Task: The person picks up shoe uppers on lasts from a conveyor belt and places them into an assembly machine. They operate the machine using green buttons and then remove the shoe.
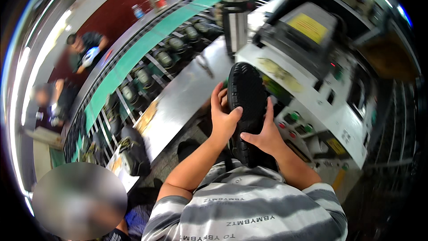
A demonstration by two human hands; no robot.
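A black shoe (248, 90) is held up in front of my body, its ridged sole turned toward me and its toe end pointing away. My left hand (224, 115) grips the shoe's left side, with the thumb pressed on the sole near the middle. On the opposite side my right hand (265, 130) is closed round the shoe, its thumb lying across the narrower part of the sole. The upper of the shoe is turned away and hidden.
To the left runs a conveyor with a green belt (151, 37) and racks of shoes (143, 76), beside a metal table (178, 102). A white machine (307, 85) with coloured buttons stands at right. One black shoe (133, 149) rests at the table's near end. Several people work nearby.
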